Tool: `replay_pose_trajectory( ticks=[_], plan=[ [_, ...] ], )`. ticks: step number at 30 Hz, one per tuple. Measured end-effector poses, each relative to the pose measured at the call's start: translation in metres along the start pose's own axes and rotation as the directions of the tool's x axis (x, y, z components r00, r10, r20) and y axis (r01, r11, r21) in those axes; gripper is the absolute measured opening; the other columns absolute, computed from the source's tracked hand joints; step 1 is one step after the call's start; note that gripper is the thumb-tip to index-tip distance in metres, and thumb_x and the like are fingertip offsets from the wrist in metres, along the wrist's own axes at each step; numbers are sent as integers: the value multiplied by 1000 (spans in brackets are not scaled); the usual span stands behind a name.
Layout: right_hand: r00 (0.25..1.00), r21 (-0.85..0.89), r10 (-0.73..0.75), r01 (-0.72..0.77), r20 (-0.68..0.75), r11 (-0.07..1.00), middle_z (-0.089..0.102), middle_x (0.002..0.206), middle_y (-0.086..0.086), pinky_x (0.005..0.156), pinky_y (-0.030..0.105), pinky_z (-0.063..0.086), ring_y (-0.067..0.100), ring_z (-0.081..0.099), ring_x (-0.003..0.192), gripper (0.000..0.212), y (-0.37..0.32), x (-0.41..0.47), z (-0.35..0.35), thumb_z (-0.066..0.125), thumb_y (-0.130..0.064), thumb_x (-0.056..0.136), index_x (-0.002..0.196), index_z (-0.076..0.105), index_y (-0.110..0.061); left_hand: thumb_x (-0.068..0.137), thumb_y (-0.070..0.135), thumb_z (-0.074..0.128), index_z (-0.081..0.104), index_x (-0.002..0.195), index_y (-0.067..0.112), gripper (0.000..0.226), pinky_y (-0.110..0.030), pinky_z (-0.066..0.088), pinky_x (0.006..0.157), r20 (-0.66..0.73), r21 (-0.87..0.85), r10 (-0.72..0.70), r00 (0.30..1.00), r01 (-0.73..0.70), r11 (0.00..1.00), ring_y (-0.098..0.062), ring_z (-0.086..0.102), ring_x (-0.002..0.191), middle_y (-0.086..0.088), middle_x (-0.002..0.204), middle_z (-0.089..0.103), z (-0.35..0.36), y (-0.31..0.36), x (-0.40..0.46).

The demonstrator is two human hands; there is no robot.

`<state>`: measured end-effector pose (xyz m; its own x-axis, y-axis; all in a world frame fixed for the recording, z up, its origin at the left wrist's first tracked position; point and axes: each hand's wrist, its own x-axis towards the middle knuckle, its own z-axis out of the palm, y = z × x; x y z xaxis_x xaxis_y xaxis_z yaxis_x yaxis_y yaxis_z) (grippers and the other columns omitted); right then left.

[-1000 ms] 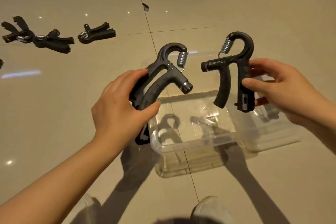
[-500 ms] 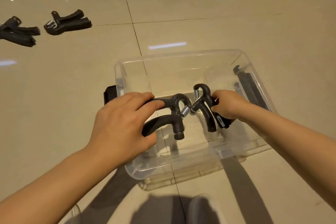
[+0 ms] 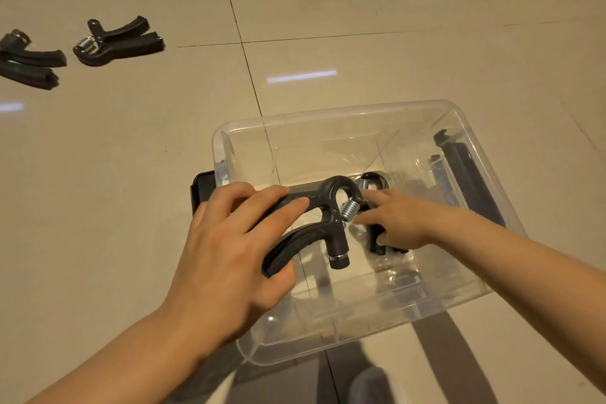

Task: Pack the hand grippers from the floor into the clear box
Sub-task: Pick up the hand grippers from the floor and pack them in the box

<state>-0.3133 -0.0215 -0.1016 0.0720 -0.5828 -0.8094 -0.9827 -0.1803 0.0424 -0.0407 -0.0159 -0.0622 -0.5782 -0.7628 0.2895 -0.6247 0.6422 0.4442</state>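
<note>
Two hand grippers go into the clear box at lower centre of the frame, one in each hand.

The left hand clasps its gripper by the handles, fingers over the upper handle and thumb under the lower, holding it above the box's near-left part. Deeper in, right of centre, the right hand lies over the second gripper, low near the box floor; whether its fingers grasp or merely rest on it cannot be told. Two more grippers, the nearer and one at the edge, wait on the tiled floor at upper left. Done well, this step likely means laying each gripper flat, side by side, springs clear of one another, leaving room for the rest.
</note>
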Motion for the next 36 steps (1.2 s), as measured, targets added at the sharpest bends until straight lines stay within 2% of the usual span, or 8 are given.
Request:
replay_pose_trajectory(
  ticks=[3, 7, 16, 26, 29, 32, 34, 36],
  plan=[
    [998, -98, 46, -41, 48, 994, -10, 158, -9, 102, 44, 39, 32, 10, 142, 48, 2, 9, 6, 48, -21, 91, 135, 40, -41, 66, 31, 68, 63, 119, 21, 54, -38, 39, 84, -1, -1, -8, 1000, 8, 1000, -23, 45, 100, 4, 117, 62, -1, 1, 1],
    [995, -75, 86, -81, 58, 994, -7, 158, -10, 77, 33, 44, 27, 47, 121, 41, 4, 6, 0, 46, -19, 91, 129, 47, -37, 62, 30, 72, 64, 118, 21, 57, -40, 40, 83, 2, 13, -13, 1000, 13, 1000, -24, 45, 100, 4, 117, 62, 0, 2, 1],
    [950, -27, 85, -80, 301, 996, -19, 156, -6, 102, 39, 39, 28, 43, 127, 41, 4, 3, 5, 50, -39, 93, 133, 46, -32, 65, 31, 71, 66, 116, 21, 53, -43, 43, 81, 0, 17, 23, 1000, -23, 1000, -26, 46, 98, 1, 116, 63, 0, 0, 2],
    [960, -64, 85, -70, 268, 996, -16, 157, -7, 102, 41, 40, 31, 42, 128, 48, 6, -3, 8, 47, -39, 94, 140, 37, -31, 66, 33, 69, 66, 117, 22, 53, -43, 42, 80, 2, 18, 24, 1000, -24, 1000, -24, 46, 99, 3, 116, 63, 1, -1, 3],
    [988, 19, 42, -46, 150, 999, 8, 156, 0, 102, 39, 40, 28, 44, 126, 47, 3, -13, -2, 45, -40, 95, 139, 39, -25, 64, 31, 71, 64, 119, 22, 56, -42, 42, 81, -6, 9, 22, 1000, -22, 1000, -24, 45, 99, 3, 116, 63, 1, 0, 2],
    [969, 302, 81, -7, -235, 953, 39, 140, -1, 94, 34, 45, 16, 53, 111, 51, -8, -38, -14, 50, -46, 91, 138, 41, -27, 65, 30, 71, 64, 120, 23, 55, -42, 41, 80, -22, 14, 38, 999, -38, 999, -24, 46, 99, 2, 117, 62, 1, 1, 2],
    [899, 637, 180, 130, -399, 759, 57, 115, -7, 85, 30, 49, 7, 59, 93, 49, -24, -62, -19, 56, -50, 85, 130, 45, -34, 67, 30, 70, 64, 119, 22, 53, -42, 40, 79, -51, 25, 52, 997, -50, 998, -25, 46, 99, 0, 118, 62, 2, 0, 1],
    [891, 784, 209, 219, -403, 581, 61, 97, -10, 78, 30, 52, 7, 62, 82, 64, -44, -83, -21, 63, -55, 76, 132, 37, -39, 67, 30, 70, 62, 120, 23, 54, -44, 41, 78, -95, 17, 51, 994, -49, 999, -27, 48, 98, -1, 118, 63, 2, 0, 0]
  ],
)
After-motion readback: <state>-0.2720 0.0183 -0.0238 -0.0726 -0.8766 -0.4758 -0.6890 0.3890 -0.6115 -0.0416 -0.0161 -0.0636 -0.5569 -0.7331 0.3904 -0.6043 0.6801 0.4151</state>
